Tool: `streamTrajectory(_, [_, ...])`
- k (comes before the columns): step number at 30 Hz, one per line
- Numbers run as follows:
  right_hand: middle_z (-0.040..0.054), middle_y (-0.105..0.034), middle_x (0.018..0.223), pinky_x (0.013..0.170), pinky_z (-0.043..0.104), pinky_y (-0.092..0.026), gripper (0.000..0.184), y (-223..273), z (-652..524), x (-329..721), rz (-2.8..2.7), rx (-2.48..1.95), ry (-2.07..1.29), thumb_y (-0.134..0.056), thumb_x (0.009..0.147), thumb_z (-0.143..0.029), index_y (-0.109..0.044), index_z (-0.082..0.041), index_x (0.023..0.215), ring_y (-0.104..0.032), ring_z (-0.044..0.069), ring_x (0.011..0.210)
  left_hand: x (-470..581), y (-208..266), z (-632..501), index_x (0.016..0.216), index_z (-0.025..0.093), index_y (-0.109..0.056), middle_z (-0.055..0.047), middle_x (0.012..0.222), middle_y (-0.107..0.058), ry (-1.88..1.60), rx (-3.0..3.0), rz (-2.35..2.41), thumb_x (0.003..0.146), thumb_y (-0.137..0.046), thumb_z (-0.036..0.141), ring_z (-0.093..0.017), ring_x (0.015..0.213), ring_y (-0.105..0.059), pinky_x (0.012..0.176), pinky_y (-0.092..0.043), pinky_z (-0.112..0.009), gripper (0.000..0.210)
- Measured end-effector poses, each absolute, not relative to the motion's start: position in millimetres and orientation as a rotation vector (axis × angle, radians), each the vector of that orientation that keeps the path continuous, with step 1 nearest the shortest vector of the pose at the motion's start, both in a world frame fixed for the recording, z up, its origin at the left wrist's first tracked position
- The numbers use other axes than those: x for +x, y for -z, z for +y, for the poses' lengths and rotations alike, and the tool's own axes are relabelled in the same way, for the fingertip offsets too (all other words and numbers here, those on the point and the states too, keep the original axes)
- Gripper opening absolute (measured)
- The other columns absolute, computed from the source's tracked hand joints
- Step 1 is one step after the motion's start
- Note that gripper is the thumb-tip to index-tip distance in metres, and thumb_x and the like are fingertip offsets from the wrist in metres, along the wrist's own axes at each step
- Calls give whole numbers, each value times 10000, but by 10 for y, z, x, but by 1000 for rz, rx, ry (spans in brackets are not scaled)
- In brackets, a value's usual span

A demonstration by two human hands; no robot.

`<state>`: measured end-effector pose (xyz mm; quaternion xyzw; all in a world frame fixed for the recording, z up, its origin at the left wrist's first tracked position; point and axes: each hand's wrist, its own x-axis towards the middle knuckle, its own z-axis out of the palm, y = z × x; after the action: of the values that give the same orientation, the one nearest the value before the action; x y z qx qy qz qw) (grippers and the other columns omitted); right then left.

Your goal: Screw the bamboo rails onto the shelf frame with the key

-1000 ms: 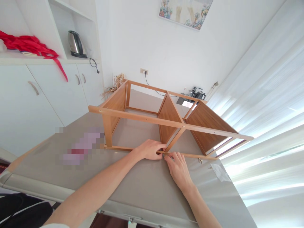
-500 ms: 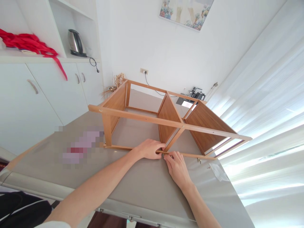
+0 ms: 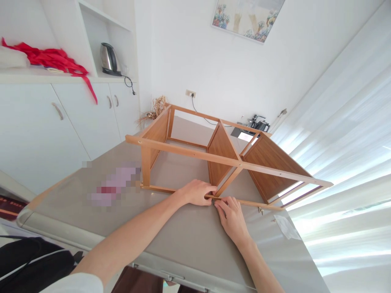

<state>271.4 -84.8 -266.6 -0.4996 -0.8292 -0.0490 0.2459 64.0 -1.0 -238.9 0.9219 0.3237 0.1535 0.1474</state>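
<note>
A brown wooden shelf unit (image 3: 183,147) lies on its side on the grey table (image 3: 180,240), its panels standing upright. My left hand (image 3: 199,193) is closed around the near lower rail, where the middle panel meets it. Just right of it, my right hand (image 3: 231,212) pinches a small dark metal piece (image 3: 213,201) against the outer side of that rail. It looks like a screw, mostly covered by the fingertips. Farther right, small brass-coloured screws (image 3: 260,211) show at the same rail.
A clear plastic bag (image 3: 287,228) lies near the table's right edge. A blurred-out pinkish patch (image 3: 114,185) is on the left. Behind the shelf unit are dried stalks (image 3: 157,108) and a black appliance (image 3: 258,124). White cabinets with a kettle (image 3: 109,59) stand left; curtains (image 3: 351,162) hang right.
The whole view has shifted slightly, so everything appears a little farther right. Both hands keep their places at the rail, with the right fingertips still at the small metal piece.
</note>
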Motion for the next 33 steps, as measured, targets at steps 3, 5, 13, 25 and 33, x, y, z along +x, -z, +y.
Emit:
streamTrajectory(3, [62, -598, 941, 789, 340, -377, 201, 2668, -854, 2711, -2283, -1352, 181, -493, 1015, -209, -691, -221, 979, -515, 198, 870, 632, 2396, -4, 959, 283, -593, 43, 879, -718, -440, 2648, 925, 802, -588, 340, -183, 754, -651, 553, -317, -289, 167])
streamTrajectory(5, [62, -596, 937, 782, 336, -375, 203, 2666, -859, 2704, -2286, -1345, 189, -489, 1016, -202, -690, -218, 991, -508, 195, 859, 630, 2392, -4, 972, 285, -596, 42, 902, -724, -427, 2642, 931, 804, -590, 342, -185, 767, -657, 555, -319, -287, 177])
streamTrajectory(13, [60, -599, 927, 760, 330, -358, 197, 2622, -875, 2667, -2301, -1332, 295, -495, 1001, -162, -683, -212, 968, -490, 193, 848, 632, 2402, 4, 979, 286, -603, 41, 924, -732, -425, 2639, 929, 803, -595, 362, -190, 786, -670, 560, -332, -287, 192])
streamTrajectory(25, [56, -645, 885, 780, 352, -359, 214, 2617, -886, 2646, -2273, -1385, 275, -477, 1014, -198, -670, -219, 923, -535, 205, 850, 629, 2382, -2, 898, 272, -557, 54, 853, -715, -454, 2642, 918, 784, -601, 334, -175, 732, -651, 533, -299, -288, 138])
streamTrajectory(33, [61, -649, 949, 813, 348, -389, 209, 2667, -862, 2723, -2311, -1378, 134, -459, 1028, -218, -656, -211, 959, -569, 207, 895, 631, 2345, -29, 907, 269, -579, 53, 868, -721, -440, 2636, 947, 794, -588, 290, -169, 736, -645, 567, -321, -279, 115])
